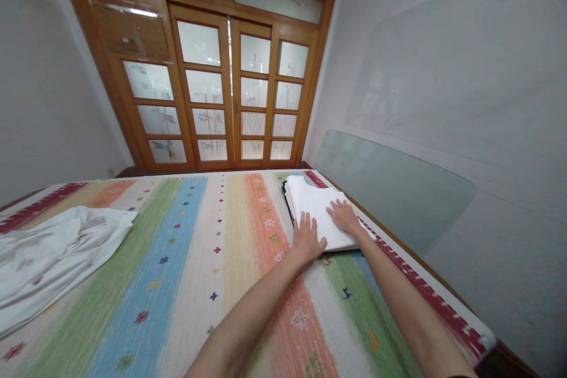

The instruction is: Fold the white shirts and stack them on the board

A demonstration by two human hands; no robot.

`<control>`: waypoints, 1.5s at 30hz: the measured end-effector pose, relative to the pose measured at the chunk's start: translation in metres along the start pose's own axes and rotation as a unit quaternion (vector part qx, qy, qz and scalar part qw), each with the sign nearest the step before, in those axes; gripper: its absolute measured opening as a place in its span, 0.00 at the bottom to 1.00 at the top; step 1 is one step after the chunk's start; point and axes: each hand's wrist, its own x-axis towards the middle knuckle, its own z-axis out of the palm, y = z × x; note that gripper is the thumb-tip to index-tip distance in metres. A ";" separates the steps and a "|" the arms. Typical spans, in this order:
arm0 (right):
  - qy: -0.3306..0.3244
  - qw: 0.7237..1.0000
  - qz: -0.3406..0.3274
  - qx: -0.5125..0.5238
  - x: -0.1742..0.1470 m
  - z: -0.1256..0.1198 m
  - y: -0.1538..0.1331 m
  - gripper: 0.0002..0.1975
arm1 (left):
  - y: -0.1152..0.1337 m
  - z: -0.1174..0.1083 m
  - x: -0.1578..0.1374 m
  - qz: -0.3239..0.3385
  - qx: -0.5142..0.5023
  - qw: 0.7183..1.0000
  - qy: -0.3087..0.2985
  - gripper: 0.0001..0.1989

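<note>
Pressure, if uneven, could skew the folded white stack [313, 196]: left hand [306, 238] at its eight o'clock, right hand [344, 216] at three, both spread flat, grip holding nothing.

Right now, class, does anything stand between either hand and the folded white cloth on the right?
Nothing visible does: the left hand and the right hand both lie directly on the folded white cloth.

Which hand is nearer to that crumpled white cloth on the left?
The left hand. It rests on the left side of the folded white stack, across the striped cover from the crumpled white cloth; the right hand rests farther away, on the stack's right side.
</note>
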 end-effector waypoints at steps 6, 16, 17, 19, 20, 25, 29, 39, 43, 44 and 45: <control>0.006 0.997 0.032 -0.076 -0.010 0.013 -0.003 0.28 | 0.006 0.007 -0.014 -0.027 0.014 0.999 0.014 0.36; -0.061 0.995 -0.020 -0.070 -0.028 0.020 -0.044 0.28 | 0.001 -0.032 -0.088 0.224 -0.036 0.962 -0.152 0.18; -0.079 0.995 -0.038 -0.056 -0.032 0.023 -0.054 0.28 | -0.002 -0.039 -0.100 0.246 -0.048 0.952 -0.176 0.15; -0.101 0.991 -0.075 -0.034 -0.042 0.029 -0.076 0.30 | -0.010 -0.058 -0.123 0.251 -0.071 0.946 -0.194 0.12; -0.103 0.990 -0.092 -0.031 -0.047 0.032 -0.088 0.31 | -0.017 -0.070 -0.133 0.236 -0.079 0.950 -0.187 0.11; -0.077 0.980 -0.174 -0.066 -0.082 0.048 -0.145 0.34 | -0.072 -0.158 -0.165 0.113 -0.058 0.988 -0.092 0.09; -0.101 0.957 -0.266 -0.064 -0.109 0.065 -0.187 0.28 | -0.131 -0.246 -0.182 -0.055 0.104 0.993 0.007 0.12; -0.179 0.922 -0.341 0.039 -0.143 0.109 -0.245 0.28 | -0.221 -0.414 -0.291 -0.449 0.455 0.763 0.095 0.26; -0.189 0.932 -0.306 0.049 -0.143 0.113 -0.251 0.29 | -0.216 -0.407 -0.299 -0.415 0.487 0.765 0.080 0.28; -0.196 0.932 -0.301 0.054 -0.143 0.112 -0.253 0.29 | -0.212 -0.402 -0.294 -0.405 0.481 0.774 0.081 0.28; -0.205 0.931 -0.296 0.063 -0.143 0.111 -0.255 0.29 | -0.208 -0.395 -0.289 -0.396 0.467 0.787 0.081 0.27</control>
